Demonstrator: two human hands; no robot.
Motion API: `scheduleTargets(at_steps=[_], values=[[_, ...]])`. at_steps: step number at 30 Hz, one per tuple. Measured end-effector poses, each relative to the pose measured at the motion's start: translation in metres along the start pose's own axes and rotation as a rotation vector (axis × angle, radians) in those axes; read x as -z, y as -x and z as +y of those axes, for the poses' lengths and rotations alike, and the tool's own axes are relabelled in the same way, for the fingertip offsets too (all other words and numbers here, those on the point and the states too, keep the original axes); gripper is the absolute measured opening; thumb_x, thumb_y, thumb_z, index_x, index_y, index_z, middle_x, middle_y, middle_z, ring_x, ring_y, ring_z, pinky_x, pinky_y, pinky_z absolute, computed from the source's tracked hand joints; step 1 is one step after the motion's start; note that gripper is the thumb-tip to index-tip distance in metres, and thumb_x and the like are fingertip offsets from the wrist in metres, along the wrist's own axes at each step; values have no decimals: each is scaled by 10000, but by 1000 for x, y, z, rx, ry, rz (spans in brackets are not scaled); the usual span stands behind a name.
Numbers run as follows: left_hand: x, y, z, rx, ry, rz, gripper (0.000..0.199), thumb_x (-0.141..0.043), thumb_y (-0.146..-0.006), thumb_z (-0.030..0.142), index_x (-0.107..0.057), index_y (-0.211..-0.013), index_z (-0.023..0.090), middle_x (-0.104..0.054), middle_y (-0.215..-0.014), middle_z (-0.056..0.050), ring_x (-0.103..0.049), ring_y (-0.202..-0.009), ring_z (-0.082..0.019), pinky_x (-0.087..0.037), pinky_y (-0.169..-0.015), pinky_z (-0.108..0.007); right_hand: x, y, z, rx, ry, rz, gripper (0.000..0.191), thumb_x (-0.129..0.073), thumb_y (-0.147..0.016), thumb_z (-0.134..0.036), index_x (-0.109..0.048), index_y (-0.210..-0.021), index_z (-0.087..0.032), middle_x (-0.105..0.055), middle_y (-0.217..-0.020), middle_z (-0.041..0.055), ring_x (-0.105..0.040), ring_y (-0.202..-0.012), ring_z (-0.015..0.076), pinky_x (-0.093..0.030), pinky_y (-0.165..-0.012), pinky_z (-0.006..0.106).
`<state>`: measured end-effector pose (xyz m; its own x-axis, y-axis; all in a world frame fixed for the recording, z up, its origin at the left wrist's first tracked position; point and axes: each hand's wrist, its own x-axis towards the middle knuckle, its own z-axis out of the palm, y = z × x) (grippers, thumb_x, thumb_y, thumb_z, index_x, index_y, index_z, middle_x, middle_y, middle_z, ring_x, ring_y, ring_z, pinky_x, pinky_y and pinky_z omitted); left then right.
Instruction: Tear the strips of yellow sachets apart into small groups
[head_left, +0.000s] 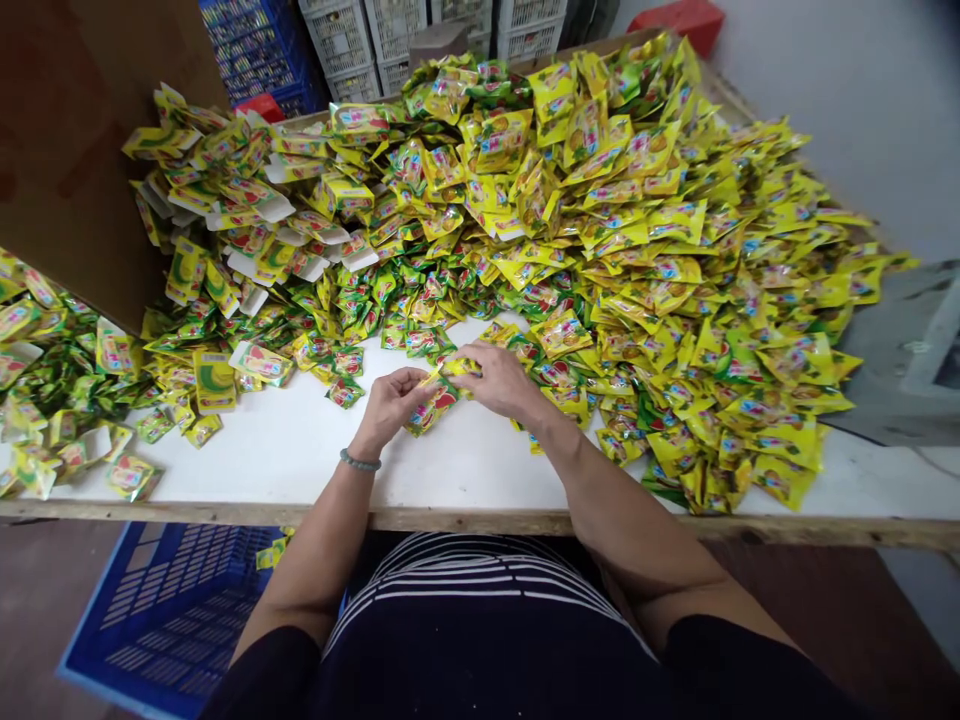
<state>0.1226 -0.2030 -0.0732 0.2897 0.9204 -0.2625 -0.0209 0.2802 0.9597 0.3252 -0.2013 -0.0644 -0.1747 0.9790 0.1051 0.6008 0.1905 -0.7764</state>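
Observation:
My left hand (394, 402), with a beaded bracelet at its wrist, is closed in a pinch at the near middle of the white table (465, 470). Between its fingertips is the upper edge of a green, yellow and red packet (433, 410), which hangs tilted just over the tabletop. Close by on the right, my right hand (499, 382) has its fingers closed round a small yellow packet (459, 367), partly covered by them. The fingertips of both hands almost meet. Green packets (424, 341) lie just beyond them.
A big heap of yellow packets (645, 240) spreads across the back and right. Small open-ended boxes (259, 255) pile up at left beside a large cardboard box (97, 150). Below the wooden table edge (480, 521) stands a blue crate (172, 610). White crates (337, 45) are stacked behind.

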Motion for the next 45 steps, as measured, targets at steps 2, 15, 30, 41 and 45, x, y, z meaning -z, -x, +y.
scheduleTargets(at_steps=[2, 15, 30, 41, 45], values=[[-2, 0, -1, 22, 28, -51, 471, -914, -602, 345, -715, -976, 138, -762, -826, -43, -703, -717, -163, -538, -690, -262, -2, 0, 2, 18, -35, -16, 225, -685, -775, -173, -742, -989, -209, -709, -992, 73, -645, -907, 231, -485, -837, 341], [-6, -1, -2, 26, 198, 55, 553, -942, -547, 311, -706, -1017, 140, -771, -827, -51, -723, -709, -189, -572, -711, -310, -11, 6, -10, -1, -229, 152, 86, -639, -856, -289, -684, -899, -231, -767, -881, 43, -715, -828, 213, -524, -759, 310], [-8, 0, 3, -215, 101, 255, 583, -802, -730, 510, -541, -1191, 265, -590, -658, 69, -551, -551, -101, -430, -566, -225, -23, 8, -16, 44, -239, 378, 299, -594, -901, -405, -626, -1142, -230, -695, -1148, 112, -613, -1107, 256, -488, -935, 402], [-2, 3, 2, -93, 170, 35, 486, -845, -700, 392, -553, -1049, 222, -668, -780, 30, -611, -612, -109, -467, -593, -224, -33, 7, -7, -35, -353, 21, 248, -565, -911, -405, -700, -968, -204, -701, -761, 3, -627, -701, 151, -483, -643, 247], [-2, 1, 3, -126, 199, 123, 567, -860, -689, 367, -506, -1115, 245, -626, -663, 71, -591, -555, -108, -444, -552, -213, -28, 4, -7, 31, -409, 76, 365, -624, -875, -374, -684, -1207, -234, -765, -1078, 58, -696, -893, 198, -549, -817, 325]])
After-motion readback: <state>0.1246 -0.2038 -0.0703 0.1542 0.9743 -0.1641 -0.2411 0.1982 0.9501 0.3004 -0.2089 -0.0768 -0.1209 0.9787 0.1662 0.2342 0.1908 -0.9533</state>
